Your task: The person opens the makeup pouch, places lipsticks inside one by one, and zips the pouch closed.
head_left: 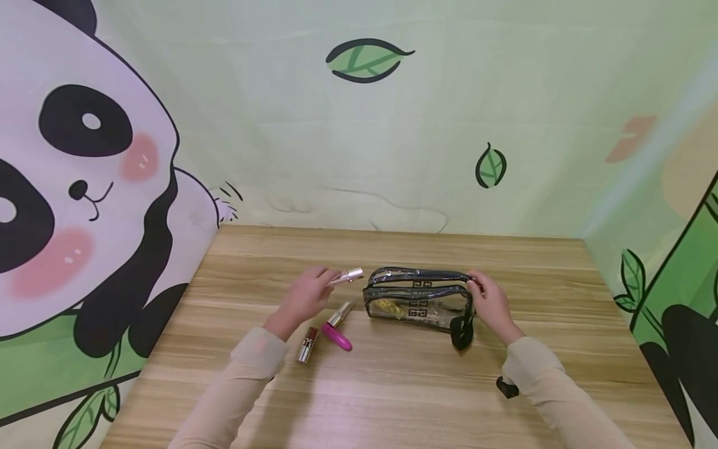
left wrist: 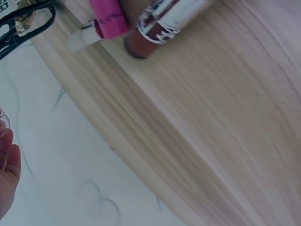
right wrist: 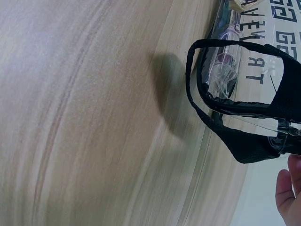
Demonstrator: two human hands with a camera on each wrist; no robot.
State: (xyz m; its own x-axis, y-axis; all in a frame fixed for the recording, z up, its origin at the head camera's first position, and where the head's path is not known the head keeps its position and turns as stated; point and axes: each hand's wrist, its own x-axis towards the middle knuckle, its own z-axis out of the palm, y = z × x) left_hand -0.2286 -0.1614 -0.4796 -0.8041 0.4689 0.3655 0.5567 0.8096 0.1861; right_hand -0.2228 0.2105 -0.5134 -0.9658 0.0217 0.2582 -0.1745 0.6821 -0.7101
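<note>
My left hand (head_left: 307, 295) pinches a slim, shiny clear-and-silver lipstick tube (head_left: 352, 274) beside the pouch's left end. That hand shows only partly in the left wrist view, with a clear round end at its fingertips (left wrist: 10, 155). The transparent cosmetic pouch (head_left: 432, 292) has black trim and stands with its top unzipped. Its right end is gripped by my right hand (head_left: 492, 304), whose fingers appear at the edge of the right wrist view. Inside lie a gold item (head_left: 389, 306) and, in the right wrist view, a clear tubular item (right wrist: 225, 61).
Left of the pouch, on the wooden table (head_left: 404, 393), lie a bright pink tube (head_left: 338, 337), a gold-and-clear tube (head_left: 339, 313) touching it, and a silver-and-dark-red lipstick (head_left: 306, 346). A black strap (head_left: 462, 333) hangs from the pouch's right end. A printed cloth backdrop (head_left: 269, 125) rises behind.
</note>
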